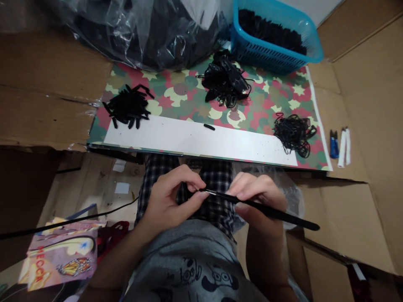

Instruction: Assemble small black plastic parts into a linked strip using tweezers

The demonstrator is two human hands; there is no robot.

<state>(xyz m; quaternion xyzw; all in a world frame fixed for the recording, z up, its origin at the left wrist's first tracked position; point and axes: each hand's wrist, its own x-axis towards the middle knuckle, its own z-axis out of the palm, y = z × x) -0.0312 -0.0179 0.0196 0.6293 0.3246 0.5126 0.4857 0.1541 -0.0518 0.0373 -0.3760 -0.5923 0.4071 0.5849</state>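
My left hand (170, 195) pinches a small black piece between thumb and forefinger, over my lap; the fingertips hide most of it. In my right hand (260, 195) lies a slim black-handled tool (292, 219), its thin bright metal tip touching or nearly touching the piece at my left fingertips. The handle's rounded end sticks out to the right, past my palm. Just beyond my hands, a single short black strip (209, 127) rests on the white sheet (176, 134) along the table's front edge.
On the camouflage-patterned table top (171, 90) lie piles of short black strips (127, 107), black moulded parts (226, 79) and thin black scraps (294, 133). Behind stand a clear bag (151, 37) and a blue basket (273, 52) of black pieces. Blue-handled snips (334, 144) lie right.
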